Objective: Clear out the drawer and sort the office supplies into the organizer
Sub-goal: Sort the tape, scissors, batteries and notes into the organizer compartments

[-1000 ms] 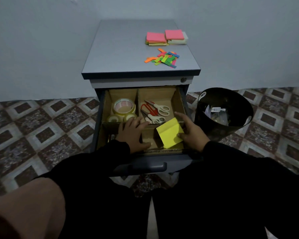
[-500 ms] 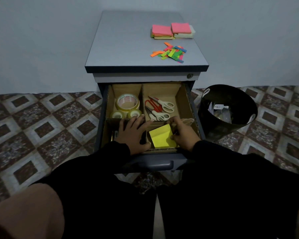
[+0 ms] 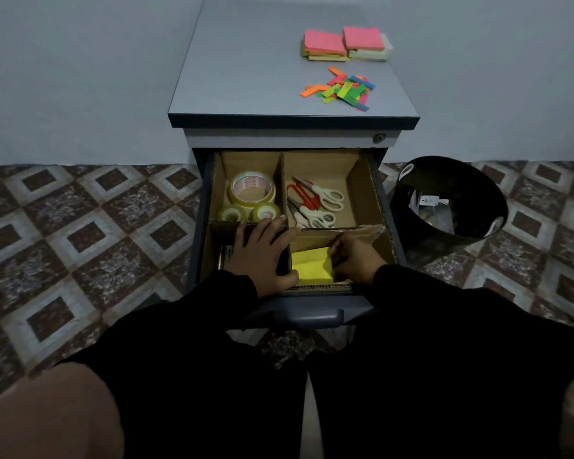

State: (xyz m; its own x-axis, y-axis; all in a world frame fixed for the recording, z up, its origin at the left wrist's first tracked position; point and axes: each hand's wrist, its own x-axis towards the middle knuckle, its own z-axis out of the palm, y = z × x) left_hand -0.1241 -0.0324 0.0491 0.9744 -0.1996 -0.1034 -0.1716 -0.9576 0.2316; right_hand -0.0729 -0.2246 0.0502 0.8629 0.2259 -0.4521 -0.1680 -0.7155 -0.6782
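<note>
The open drawer holds a cardboard organizer with four compartments. Tape rolls fill the back left one, scissors the back right. A yellow sticky-note pad lies in the front right compartment. My right hand grips the pad's right edge with curled fingers. My left hand rests flat with straight fingers across the centre divider, over the front left compartment, where dark items partly show.
On the cabinet top lie pink sticky-note stacks and several loose coloured page flags. A black waste bin with scraps stands right of the drawer on the patterned tile floor. My knee fills the lower left.
My right hand has lowered the yellow pad from a tilted position above the drawer down into the front right compartment. My left hand stayed on the divider.
</note>
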